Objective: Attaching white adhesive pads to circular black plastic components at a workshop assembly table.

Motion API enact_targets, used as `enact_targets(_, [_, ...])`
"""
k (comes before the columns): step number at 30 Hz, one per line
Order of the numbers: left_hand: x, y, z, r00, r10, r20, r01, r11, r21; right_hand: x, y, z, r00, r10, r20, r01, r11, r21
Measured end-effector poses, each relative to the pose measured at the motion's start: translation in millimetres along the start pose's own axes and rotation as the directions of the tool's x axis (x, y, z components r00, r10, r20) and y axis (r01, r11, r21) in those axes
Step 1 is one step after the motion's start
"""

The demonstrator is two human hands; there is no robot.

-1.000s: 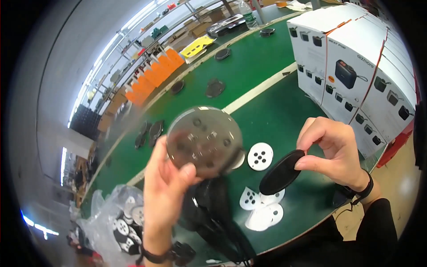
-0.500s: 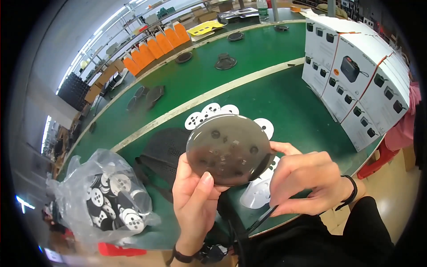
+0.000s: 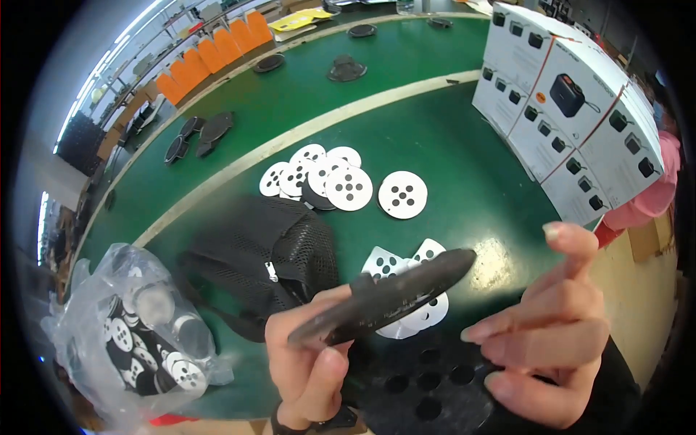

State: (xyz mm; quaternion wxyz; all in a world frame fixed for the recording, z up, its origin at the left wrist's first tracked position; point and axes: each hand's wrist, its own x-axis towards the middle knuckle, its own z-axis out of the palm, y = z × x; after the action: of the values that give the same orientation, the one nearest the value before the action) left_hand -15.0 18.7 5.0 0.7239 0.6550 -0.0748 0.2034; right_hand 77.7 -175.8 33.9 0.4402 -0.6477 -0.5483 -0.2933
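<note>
Disc (image 3: pixel 395 299) tipped edge-on, left hand (image 3: pixel 308 366) gripping, right hand (image 3: pixel 554 337), hold unclear, green tabletop (image 3: pixel 451 138), shelving (image 3: pixel 187 35)

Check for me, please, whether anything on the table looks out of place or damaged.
The white pieces partly hidden behind the dark disc in the left hand look odd: they overlap untidily and one has a pointed corner, unlike the round white discs nearby. I see no clear damage.

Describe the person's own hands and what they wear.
The left hand and right hand are both ungloved, with no rings showing. A dark band shows at the left wrist; on the right, no band can be made out.
</note>
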Motion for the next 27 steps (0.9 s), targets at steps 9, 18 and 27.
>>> enact_targets(9, [3.6,-11.6,50.0,0.947,0.246,-0.206,-0.305,0.888,-0.345,28.1,-23.5,-21.6,0.907,0.267,0.327,-0.245,0.964,-0.106])
enact_targets(18, [10.0,-23.8,47.8,0.921,0.380,-0.082,-0.386,0.868,-0.314,17.6,-30.5,-11.1,0.911,0.347,0.224,-0.317,0.935,-0.160])
enact_targets(27, [11.9,-21.5,50.7,0.904,0.412,-0.113,-0.423,0.829,-0.365,14.0,-30.7,4.8,0.921,0.367,0.127,-0.345,0.924,-0.167])
